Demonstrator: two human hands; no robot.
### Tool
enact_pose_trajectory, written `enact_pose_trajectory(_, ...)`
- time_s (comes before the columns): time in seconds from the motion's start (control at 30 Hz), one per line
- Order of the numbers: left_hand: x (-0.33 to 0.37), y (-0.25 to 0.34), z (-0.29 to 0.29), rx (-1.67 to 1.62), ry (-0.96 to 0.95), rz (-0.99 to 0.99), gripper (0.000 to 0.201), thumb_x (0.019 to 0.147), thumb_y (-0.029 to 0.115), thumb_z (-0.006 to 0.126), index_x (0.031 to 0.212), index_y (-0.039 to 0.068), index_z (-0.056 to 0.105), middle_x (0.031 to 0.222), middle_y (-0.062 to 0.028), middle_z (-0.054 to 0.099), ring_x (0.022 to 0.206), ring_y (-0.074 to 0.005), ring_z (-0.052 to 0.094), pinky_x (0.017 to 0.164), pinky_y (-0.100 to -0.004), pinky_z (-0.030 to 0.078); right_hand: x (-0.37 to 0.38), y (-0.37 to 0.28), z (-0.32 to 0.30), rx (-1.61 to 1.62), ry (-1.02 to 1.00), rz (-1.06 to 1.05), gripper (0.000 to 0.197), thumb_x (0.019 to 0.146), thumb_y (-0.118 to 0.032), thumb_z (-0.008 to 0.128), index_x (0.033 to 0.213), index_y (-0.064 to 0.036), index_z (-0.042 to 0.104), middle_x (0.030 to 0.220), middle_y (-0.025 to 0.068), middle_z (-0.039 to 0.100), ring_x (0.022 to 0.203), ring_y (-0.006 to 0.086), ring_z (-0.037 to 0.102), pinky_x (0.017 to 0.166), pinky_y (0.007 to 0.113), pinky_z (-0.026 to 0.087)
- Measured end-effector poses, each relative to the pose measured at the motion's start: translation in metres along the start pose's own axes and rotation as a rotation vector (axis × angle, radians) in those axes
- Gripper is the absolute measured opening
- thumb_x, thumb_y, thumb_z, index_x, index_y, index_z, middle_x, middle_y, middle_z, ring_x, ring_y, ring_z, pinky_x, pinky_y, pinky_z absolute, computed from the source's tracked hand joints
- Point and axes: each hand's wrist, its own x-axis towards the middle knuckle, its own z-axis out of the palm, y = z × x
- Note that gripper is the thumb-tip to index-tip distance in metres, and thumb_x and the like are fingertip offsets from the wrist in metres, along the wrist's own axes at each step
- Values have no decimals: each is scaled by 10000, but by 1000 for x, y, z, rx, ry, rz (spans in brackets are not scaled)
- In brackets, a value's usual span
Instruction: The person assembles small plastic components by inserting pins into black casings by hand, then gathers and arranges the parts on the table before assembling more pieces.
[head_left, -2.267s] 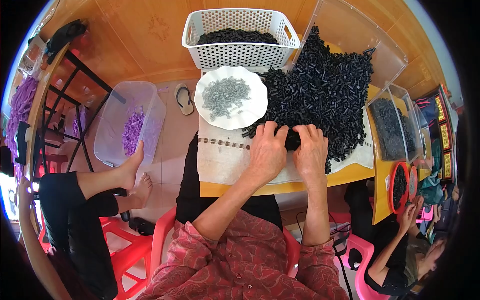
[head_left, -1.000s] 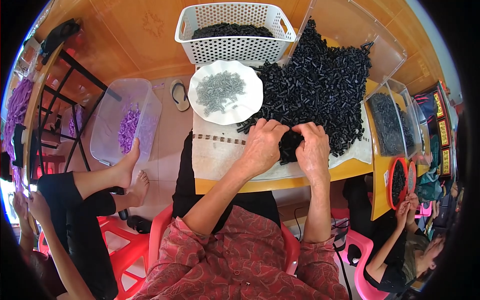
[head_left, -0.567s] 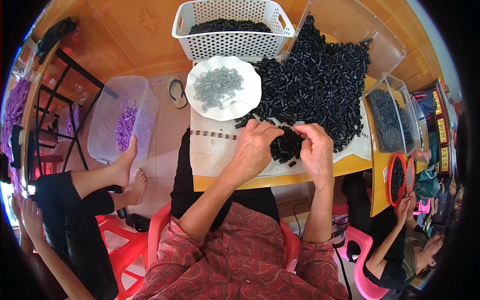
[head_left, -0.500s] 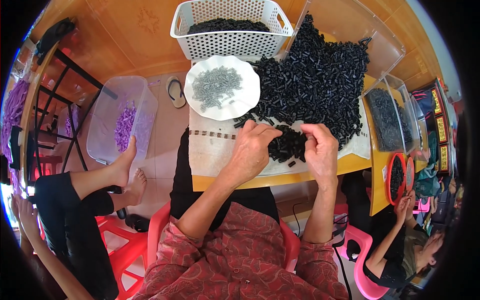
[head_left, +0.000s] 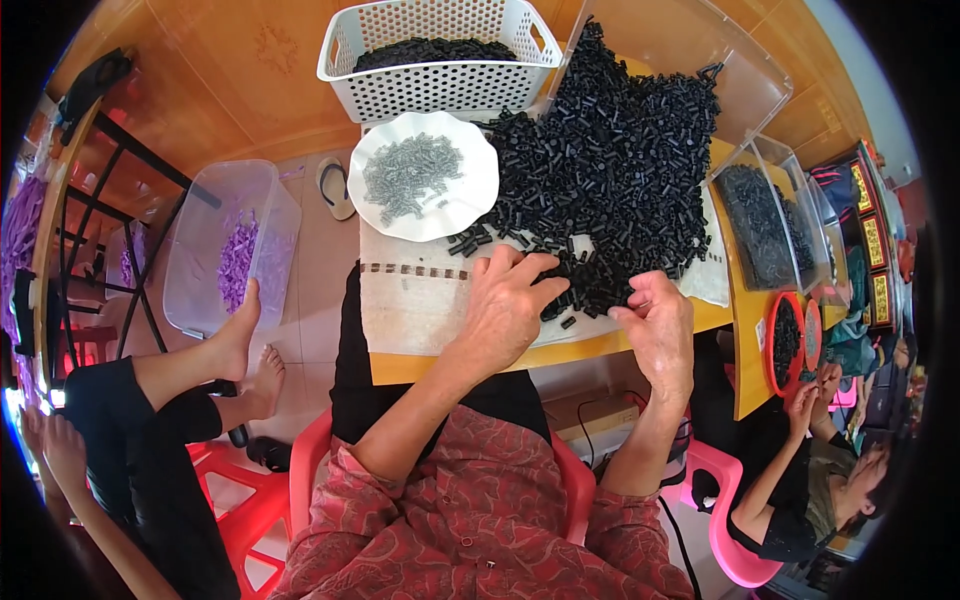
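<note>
Small black tubes (head_left: 630,170) lie in a large heap on the white cloth (head_left: 410,310). At the heap's near left edge is my left hand (head_left: 505,305), with fingers apart and fingertips at the black pieces. My right hand (head_left: 662,330) rests at the near right edge; its fingers are bent and its thumb stands away from them, with no piece visible in the gap. One loose black tube (head_left: 568,322) sits on the cloth between the hands. Left of the heap stands a white scalloped plate (head_left: 475,210) holding small clear pieces (head_left: 410,175).
Behind the plate is a white perforated basket (head_left: 440,90) with black pieces. A clear bin (head_left: 760,230) and a red tray (head_left: 770,350) stand at the right, near a seated person (head_left: 800,500). Another person's legs (head_left: 150,420) and a bin of purple pieces (head_left: 200,240) are at left.
My right hand has moved toward me and its thumb has parted from the fingers. The left hand's fingers have spread. The whole view has shifted slightly.
</note>
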Motion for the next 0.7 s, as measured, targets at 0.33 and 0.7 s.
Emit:
enact_pose_trajectory(0.33,-9,5,2,-56,200,26,374,673,-64,582,1030,2,670,1121,-125,606,986,-299,520,833,-403,410,-7,18,7,-224,38,74,530,608,4,802,1074,76,560,904,184,587,648,253,608,628,357,497)
enact_pose_trajectory(0.7,-51,39,7,-98,47,156,368,654,132,759,1005,72,669,941,-59,573,860,-232,530,735,-347,381,5,14,19,-298,8,111,406,655,-76,790,1018,17,635,949,185,611,861,356,620,753,419,495)
